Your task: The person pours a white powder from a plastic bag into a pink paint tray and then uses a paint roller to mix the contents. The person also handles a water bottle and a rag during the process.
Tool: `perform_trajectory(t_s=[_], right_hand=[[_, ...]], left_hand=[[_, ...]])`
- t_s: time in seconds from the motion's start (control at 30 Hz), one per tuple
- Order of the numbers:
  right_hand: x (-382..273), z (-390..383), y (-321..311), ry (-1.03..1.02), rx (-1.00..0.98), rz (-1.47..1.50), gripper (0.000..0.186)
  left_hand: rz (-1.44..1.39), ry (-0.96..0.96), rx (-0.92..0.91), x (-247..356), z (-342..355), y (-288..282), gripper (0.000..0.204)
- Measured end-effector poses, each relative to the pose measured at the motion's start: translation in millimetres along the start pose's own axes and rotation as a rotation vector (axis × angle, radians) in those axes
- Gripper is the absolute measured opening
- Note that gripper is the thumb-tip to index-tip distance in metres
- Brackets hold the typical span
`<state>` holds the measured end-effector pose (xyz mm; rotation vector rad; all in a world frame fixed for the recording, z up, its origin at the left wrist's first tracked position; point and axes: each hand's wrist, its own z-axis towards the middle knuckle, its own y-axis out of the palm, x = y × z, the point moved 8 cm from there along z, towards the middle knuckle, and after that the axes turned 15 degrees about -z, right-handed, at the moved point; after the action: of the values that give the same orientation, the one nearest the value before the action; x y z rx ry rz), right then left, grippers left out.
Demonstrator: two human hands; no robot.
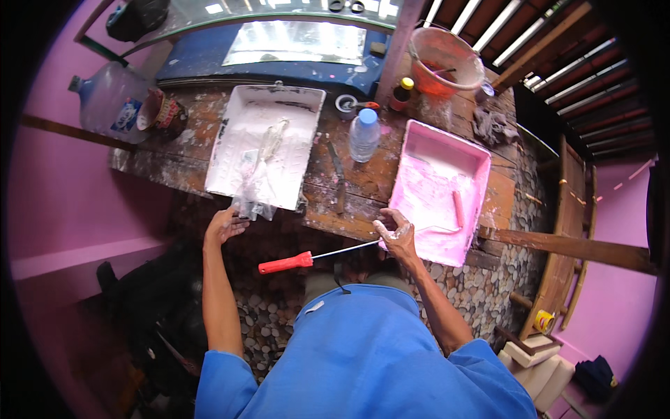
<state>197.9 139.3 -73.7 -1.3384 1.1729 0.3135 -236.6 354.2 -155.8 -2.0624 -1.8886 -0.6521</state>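
My left hand is at the near edge of a white paint tray, its thumb and fingers closed on the edge of a clear plastic bag. The crumpled bag lies over the tray and hangs past its near rim. My right hand, with whitish smears on its fingers, hovers at the near left corner of a pink paint tray. Its fingers are apart and hold nothing. A paint roller with a red handle rests across that tray; its pink roller sleeve lies in the paint, and its handle sticks out past the table.
Between the trays stand a capped plastic bottle and a flat scraper-like strip. Behind are an orange bucket, a yellow-capped bottle and a rag. A large water jug stands left on the wooden table.
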Motion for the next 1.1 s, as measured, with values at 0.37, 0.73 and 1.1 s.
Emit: perform_trajectory(t_s=[0.37, 0.73, 1.1], right_hand=[[28, -62, -16, 0.120, -0.088, -0.024, 0.035], [-81, -78, 2, -0.265, -0.444, -0.017, 0.036], [-64, -77, 5, 0.017, -0.356, 0.343, 0.036]], left_hand=[[-0.402, 0.427, -0.273, 5, -11, 5, 0.020], [-0.137, 0.754, -0.168, 20, -138, -1, 0.023], [0.094, 0.473, -0.618, -97, -200, 285, 0.021]])
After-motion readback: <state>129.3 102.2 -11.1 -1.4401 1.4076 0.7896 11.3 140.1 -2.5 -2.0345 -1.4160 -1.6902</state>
